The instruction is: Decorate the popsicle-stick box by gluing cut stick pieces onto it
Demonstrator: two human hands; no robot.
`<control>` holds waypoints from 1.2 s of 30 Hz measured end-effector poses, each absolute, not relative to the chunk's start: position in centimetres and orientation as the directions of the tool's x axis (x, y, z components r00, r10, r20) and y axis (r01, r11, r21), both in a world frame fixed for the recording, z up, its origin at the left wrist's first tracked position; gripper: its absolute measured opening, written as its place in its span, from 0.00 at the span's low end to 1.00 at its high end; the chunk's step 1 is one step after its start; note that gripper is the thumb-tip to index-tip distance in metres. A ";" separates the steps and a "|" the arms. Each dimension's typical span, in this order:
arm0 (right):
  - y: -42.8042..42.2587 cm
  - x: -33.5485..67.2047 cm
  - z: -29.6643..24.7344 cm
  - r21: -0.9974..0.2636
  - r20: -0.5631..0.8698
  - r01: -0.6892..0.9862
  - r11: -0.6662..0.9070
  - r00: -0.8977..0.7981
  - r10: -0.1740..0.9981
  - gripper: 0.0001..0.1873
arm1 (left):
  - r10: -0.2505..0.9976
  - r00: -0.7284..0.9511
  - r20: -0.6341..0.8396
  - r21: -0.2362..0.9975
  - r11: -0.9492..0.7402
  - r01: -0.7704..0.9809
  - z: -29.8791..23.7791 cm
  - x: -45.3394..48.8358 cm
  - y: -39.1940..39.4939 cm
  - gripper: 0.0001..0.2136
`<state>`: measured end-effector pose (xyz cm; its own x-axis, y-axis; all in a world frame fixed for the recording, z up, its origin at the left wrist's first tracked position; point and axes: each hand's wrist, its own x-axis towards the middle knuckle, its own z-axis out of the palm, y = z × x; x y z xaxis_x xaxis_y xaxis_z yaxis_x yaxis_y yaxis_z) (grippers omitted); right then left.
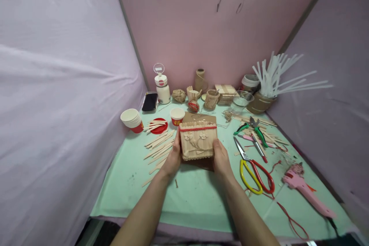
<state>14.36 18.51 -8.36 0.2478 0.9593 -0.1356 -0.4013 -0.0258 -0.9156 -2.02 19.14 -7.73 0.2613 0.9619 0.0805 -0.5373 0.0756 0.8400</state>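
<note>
Holding the wooden box [198, 140] between both hands, I press my left hand [172, 159] against one side and my right hand [221, 158] against the other, fingers closed on it (flower carving facing me). Loose sticks [158, 147] lie just beyond my left fingers; scissors [253, 171] lie beyond my right.

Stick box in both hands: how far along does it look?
Mostly built: the stick box has closed walls, a red band along its top edge and flower trim on the front. The left hand and right hand grip its sides. Loose sticks, scissors and glue gun lie unused alongside.
</note>
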 end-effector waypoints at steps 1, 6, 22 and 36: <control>18.7 14.5 -8.5 -0.891 -0.162 -0.453 -0.039 0.236 0.958 0.29 | 0.958 0.268 0.103 0.828 0.067 -0.556 -7.2 -1.9 19.0 0.45; 19.1 14.9 -8.2 -0.747 -0.269 -0.653 -0.123 0.128 0.955 0.22 | 0.945 0.298 0.137 0.800 0.072 -0.596 -6.0 -1.9 18.9 0.39; 18.1 14.6 -9.2 -0.689 -0.304 -0.698 -0.198 0.031 0.952 0.25 | 0.846 -0.169 0.506 0.863 -0.499 0.085 -8.7 -2.4 19.2 0.25; 18.3 14.2 -9.6 -0.831 -0.214 -0.556 -0.020 0.286 0.934 0.37 | 0.782 -0.194 0.592 0.778 -0.493 0.390 -8.9 -2.9 20.0 0.15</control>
<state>14.21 18.30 -9.59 0.2856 0.9341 -0.2141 -0.5562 -0.0204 -0.8308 -2.88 20.03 -8.86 -0.1941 0.7820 0.5923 0.3896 -0.4927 0.7781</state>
